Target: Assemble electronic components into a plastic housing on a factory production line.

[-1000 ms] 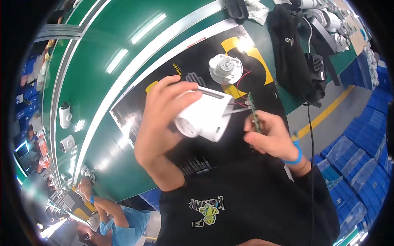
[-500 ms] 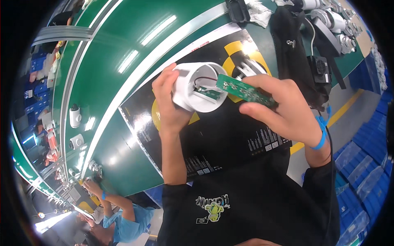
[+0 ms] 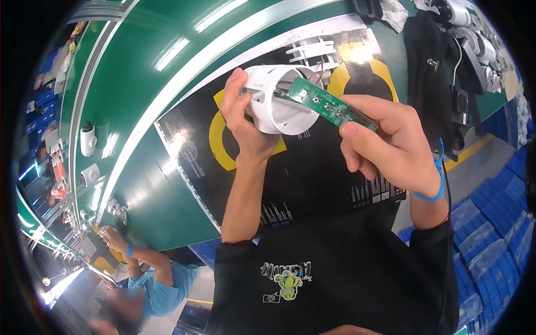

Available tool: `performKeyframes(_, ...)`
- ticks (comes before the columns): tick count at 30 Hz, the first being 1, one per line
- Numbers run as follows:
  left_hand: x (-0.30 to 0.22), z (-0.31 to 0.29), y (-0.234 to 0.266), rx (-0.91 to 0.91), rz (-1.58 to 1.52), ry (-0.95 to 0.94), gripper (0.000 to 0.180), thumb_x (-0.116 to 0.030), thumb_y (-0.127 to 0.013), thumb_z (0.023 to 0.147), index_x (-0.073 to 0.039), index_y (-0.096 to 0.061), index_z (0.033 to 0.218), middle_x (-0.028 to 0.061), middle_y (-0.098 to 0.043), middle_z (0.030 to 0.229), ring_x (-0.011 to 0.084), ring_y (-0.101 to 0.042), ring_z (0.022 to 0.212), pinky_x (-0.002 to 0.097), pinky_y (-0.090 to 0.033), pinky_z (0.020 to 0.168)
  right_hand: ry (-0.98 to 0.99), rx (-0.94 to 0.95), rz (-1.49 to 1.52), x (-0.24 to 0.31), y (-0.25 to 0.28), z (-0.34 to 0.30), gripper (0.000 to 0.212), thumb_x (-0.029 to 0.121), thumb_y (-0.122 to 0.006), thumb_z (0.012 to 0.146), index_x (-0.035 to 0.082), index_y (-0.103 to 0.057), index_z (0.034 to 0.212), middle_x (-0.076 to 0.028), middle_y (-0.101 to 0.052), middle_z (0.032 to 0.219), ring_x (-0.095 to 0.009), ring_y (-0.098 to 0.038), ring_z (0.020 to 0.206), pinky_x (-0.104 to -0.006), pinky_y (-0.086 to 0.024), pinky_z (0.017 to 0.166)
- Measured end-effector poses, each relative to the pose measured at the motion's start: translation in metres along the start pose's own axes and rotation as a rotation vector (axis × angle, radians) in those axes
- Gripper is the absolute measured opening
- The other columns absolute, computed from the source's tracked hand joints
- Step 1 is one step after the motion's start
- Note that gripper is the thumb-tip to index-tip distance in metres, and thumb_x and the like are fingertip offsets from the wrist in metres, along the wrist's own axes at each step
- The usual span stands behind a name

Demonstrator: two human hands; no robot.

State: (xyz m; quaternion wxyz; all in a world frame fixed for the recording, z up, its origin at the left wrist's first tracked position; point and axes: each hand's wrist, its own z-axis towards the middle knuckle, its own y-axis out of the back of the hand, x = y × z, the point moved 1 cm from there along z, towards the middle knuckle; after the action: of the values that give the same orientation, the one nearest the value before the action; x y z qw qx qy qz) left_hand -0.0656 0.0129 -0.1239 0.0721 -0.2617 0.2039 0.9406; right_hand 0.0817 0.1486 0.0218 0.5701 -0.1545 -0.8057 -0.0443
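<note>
My left hand (image 3: 248, 128) is wrapped round a white cylindrical plastic housing (image 3: 296, 118), its open end turned to the right and toward me. Between thumb and fingers, my right hand (image 3: 391, 139) pinches a narrow green circuit board (image 3: 321, 105) fitted with small components. The board slants across the housing's mouth, its far end overlapping the rim. Thin dark red wires (image 3: 320, 72) show just behind that end; where they attach is hidden. A white ribbed plastic part (image 3: 311, 51) lies just beyond the housing.
Beneath my hands is a glossy black and yellow printed mat (image 3: 195, 142) on the green table (image 3: 142, 218). A black bag (image 3: 424, 67) and white device parts (image 3: 483, 47) are at the right. A co-worker in a blue shirt (image 3: 173, 282) works at lower left, near white camera-like units (image 3: 88, 139).
The housing has turned, showing more of its side. The board has swung to a steeper slant, with its component face more visible. The ribbed part now shows beyond the housing instead of behind my right hand.
</note>
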Motion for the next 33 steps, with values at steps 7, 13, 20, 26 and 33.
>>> performKeyframes(7,-0.002,0.008,0.004,-0.025,0.204,-0.139,0.061,-0.013,-0.079,0.071,-0.008,-0.035,0.113,0.0202,-0.048,0.122,0.0393,-0.050,0.113,0.0464,-0.043,0.093,0.022,0.083,-0.108,0.000,0.000,0.004,0.025,0.006,-0.052,0.089,-0.006,-0.058,0.110,-0.002,-0.056,0.055,-0.004,-0.047,0.043,-0.0189,-0.035,0.041)
performKeyframes(13,0.000,0.008,0.001,-0.089,0.146,-0.174,0.059,-0.012,-0.078,0.072,-0.008,-0.035,0.112,0.0194,-0.049,0.121,0.0384,-0.052,0.111,0.0462,-0.044,0.092,-0.090,0.177,-0.036,0.010,0.006,0.012,0.026,0.013,-0.048,0.091,-0.004,-0.061,0.107,-0.001,-0.056,0.054,-0.005,-0.046,0.043,-0.0203,-0.035,0.042)
performKeyframes(20,-0.010,0.007,0.006,0.040,0.224,-0.225,0.053,-0.009,-0.074,0.074,-0.009,-0.037,0.112,0.0168,-0.051,0.123,0.0358,-0.049,0.114,0.0486,-0.040,0.096,0.069,0.111,-0.298,0.001,0.000,0.020,0.023,0.012,-0.051,0.089,-0.007,-0.060,0.099,-0.006,-0.056,0.055,-0.010,-0.050,0.045,-0.0257,-0.040,0.045)
performKeyframes(26,-0.022,-0.001,0.008,0.226,0.256,-0.133,0.055,-0.001,-0.070,0.070,-0.009,-0.036,0.113,0.0170,-0.047,0.124,0.0397,-0.047,0.115,0.0510,-0.041,0.095,-0.015,0.410,0.080,-0.012,0.024,0.026,0.035,0.021,-0.048,0.096,-0.006,-0.052,0.119,-0.008,-0.065,0.085,-0.010,-0.053,0.060,-0.0224,-0.045,0.056)
performKeyframes(33,-0.019,-0.006,0.012,0.118,0.124,-0.069,0.066,0.010,-0.068,0.063,-0.009,-0.046,0.122,0.0137,-0.045,0.119,0.0375,-0.050,0.108,0.0437,-0.049,0.088,-0.094,0.248,-0.042,-0.020,0.023,0.032,0.033,0.022,-0.064,0.089,-0.003,-0.055,0.108,-0.005,-0.063,0.083,-0.006,-0.050,0.065,-0.0199,-0.044,0.059)
